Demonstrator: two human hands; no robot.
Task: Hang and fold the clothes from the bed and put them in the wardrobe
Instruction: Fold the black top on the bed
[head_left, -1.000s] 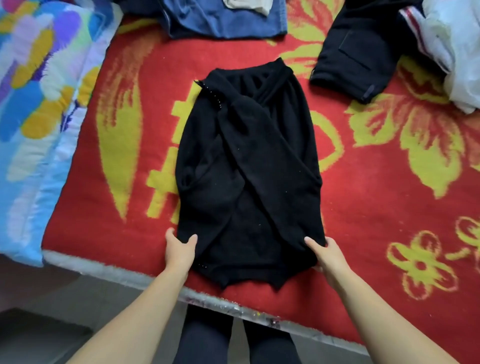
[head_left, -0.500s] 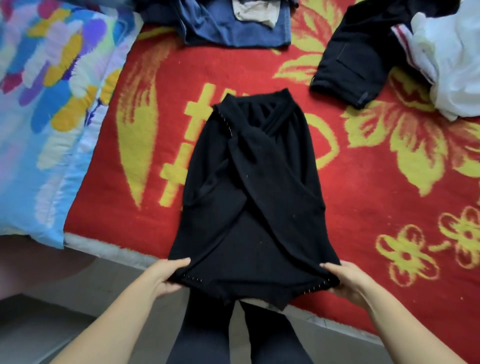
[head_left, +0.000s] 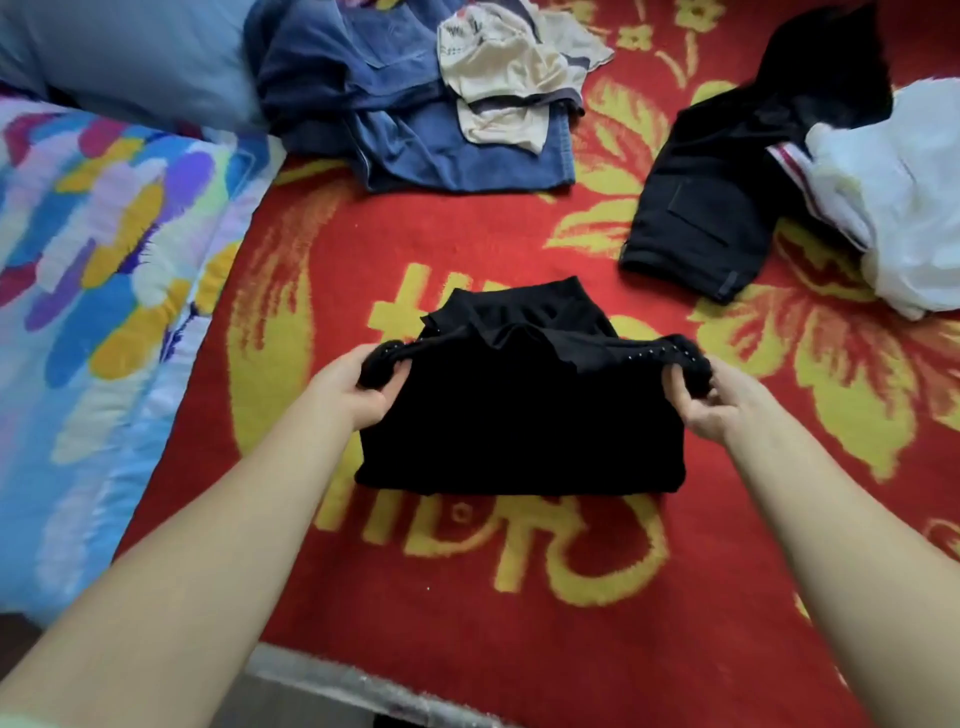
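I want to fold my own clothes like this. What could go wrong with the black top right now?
The left hand and right hand pinch only the corners of the black top, so the middle of the lifted edge sags and might land crooked. The sleeves tucked underneath could slip out as the fold comes over. The fold may also overshoot the collar end and look uneven.

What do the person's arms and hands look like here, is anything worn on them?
Both forearms are bare right up to the bottom edge of the head view, with no sleeve showing. The left hand and right hand wear no gloves. No watch, bracelet or ring is visible on either wrist or on the fingers in view.
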